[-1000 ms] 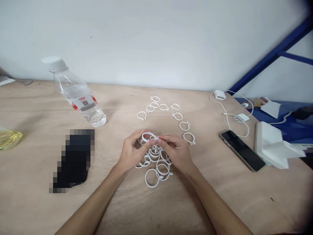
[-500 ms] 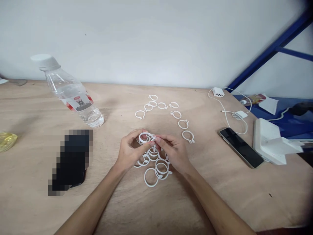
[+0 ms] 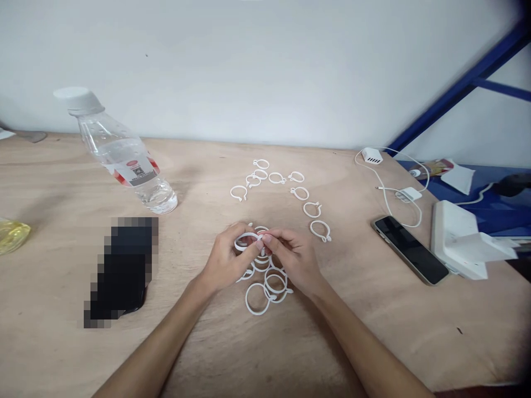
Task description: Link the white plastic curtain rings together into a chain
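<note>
Between my two hands is a white plastic ring (image 3: 246, 236) with a small tab, like a curtain ring. My left hand (image 3: 228, 255) is closed on its band, the thumb over the near side. The fingertips of my right hand (image 3: 292, 255) pinch it at the tab end, where the fine detail is hidden by the fingers. Directly below lies a loose pile of similar white rings (image 3: 257, 299), partly covered by both hands. Beyond them, several more rings (image 3: 312, 209) are spread in a rough arc on the wooden table (image 3: 199, 354).
A tilted-looking water bottle (image 3: 128, 155) stands at the left, with a pixelated dark object (image 3: 124, 271) nearer me. On the right lie a phone (image 3: 409, 249), a white power strip (image 3: 456, 237), chargers (image 3: 372, 155) and cables. A yellow clear item (image 3: 12, 235) sits at the far left.
The held ring has tipped to a flatter angle and dropped slightly. My left hand has turned and shifted a little to the right; my right hand stays nearly in place.
</note>
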Tool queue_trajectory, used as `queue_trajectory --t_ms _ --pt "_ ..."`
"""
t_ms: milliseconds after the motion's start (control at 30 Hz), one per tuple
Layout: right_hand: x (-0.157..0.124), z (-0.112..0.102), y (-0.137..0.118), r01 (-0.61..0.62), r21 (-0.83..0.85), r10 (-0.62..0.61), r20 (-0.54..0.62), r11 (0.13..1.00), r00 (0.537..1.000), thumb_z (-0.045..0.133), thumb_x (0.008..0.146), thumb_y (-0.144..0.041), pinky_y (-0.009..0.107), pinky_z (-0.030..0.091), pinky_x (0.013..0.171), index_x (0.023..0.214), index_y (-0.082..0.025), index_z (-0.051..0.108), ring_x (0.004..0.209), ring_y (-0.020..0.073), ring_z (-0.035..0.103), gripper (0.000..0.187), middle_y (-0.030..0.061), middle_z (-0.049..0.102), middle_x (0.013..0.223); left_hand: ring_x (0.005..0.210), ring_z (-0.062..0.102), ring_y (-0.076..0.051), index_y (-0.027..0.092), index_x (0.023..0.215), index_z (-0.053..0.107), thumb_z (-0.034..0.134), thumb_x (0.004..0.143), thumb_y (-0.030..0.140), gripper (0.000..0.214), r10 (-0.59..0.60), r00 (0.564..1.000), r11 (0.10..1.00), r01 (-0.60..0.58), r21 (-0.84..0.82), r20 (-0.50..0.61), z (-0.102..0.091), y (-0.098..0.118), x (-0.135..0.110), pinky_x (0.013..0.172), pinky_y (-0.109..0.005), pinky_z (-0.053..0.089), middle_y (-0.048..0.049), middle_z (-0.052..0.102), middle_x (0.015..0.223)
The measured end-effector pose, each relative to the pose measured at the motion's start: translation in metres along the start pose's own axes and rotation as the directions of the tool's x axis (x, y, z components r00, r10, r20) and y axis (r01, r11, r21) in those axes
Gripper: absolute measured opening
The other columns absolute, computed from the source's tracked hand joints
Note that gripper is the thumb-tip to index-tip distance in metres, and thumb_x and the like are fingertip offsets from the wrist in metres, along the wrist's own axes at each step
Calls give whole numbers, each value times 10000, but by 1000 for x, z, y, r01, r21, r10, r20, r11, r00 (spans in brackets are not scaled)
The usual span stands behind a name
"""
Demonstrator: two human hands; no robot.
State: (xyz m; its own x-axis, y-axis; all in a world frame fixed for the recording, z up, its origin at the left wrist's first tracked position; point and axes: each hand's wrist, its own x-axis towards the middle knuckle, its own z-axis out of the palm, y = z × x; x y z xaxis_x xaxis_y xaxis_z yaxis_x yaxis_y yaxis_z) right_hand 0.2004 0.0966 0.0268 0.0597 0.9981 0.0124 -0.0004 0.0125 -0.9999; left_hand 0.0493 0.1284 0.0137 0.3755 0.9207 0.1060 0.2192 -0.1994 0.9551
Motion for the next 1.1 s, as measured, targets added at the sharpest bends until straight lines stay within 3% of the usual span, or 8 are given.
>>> queue_trajectory --t_ms 267,400,500,567,700,833,933,1100 --pt "-1 3 -2 -97 64 92 79 993 993 654 775 -434 215 360 487 683 -160 659 513 83 444 290 -36 527 556 648 523 -131 170 662 546 528 828 308 216 91 996 995 -90 32 -17 1 2 0 607 -245 421 6 541 672" --pt "1 -8 -6 27 -183 -19 50 983 999 603 826 -412 242 408 552 729 -168 688 586 118 524 276 -5 614 633 668 521 -134 175 703 548 538 833 302 182 114 993 989 -110 102 -38 2 0 0 624 -255 429 5 536 700" --pt "6 -36 -10 124 -528 -242 -160 840 957 605 820 -377 270 429 610 773 -180 711 618 140 546 229 10 650 676 713 536 -151 181 798 571 604 807 309 132 143 986 970 -124 207 -82 4 -3 -1 674 -287 451 -6 557 752" --pt "9 -61 -12 23 -651 -295 -311 759 903 630 778 -388 290 438 624 816 -182 709 610 146 545 224 24 665 727 809 561 -182 188 889 600 678 769 345 213 190 980 949 -169 265 -57 4 -4 -2 744 -322 472 -30 588 844" --pt "10 -103 -14 -260 -822 -161 -386 507 908 717 625 -478 329 428 655 978 -218 655 680 185 576 443 42 646 882 1019 547 -242 222 1122 616 776 679 457 527 250 968 921 -245 302 21 4 -4 -3 878 -393 484 -79 578 1082" --pt "9 -114 -10 -373 -863 50 -379 340 924 695 641 -484 329 405 667 1048 -258 586 796 239 620 477 26 661 856 1061 536 -249 211 1151 629 675 793 430 422 286 958 916 -277 289 12 4 -4 -3 924 -411 465 -93 579 1101" --pt "11 -106 -6 -360 -850 102 -348 385 932 640 712 -366 325 402 660 1020 -273 574 753 224 625 328 -12 669 743 1072 540 -239 201 1120 643 568 880 355 295 306 952 919 -294 262 -6 3 -4 -2 943 -402 448 -97 607 1100" --pt "12 -73 -8 -90 -641 40 -91 763 995 641 738 -276 301 452 642 1000 -217 580 653 164 603 275 -15 669 709 1085 547 -234 192 1134 628 559 890 348 297 269 962 938 -249 239 -54 3 -4 -1 952 -400 442 -108 618 1139"
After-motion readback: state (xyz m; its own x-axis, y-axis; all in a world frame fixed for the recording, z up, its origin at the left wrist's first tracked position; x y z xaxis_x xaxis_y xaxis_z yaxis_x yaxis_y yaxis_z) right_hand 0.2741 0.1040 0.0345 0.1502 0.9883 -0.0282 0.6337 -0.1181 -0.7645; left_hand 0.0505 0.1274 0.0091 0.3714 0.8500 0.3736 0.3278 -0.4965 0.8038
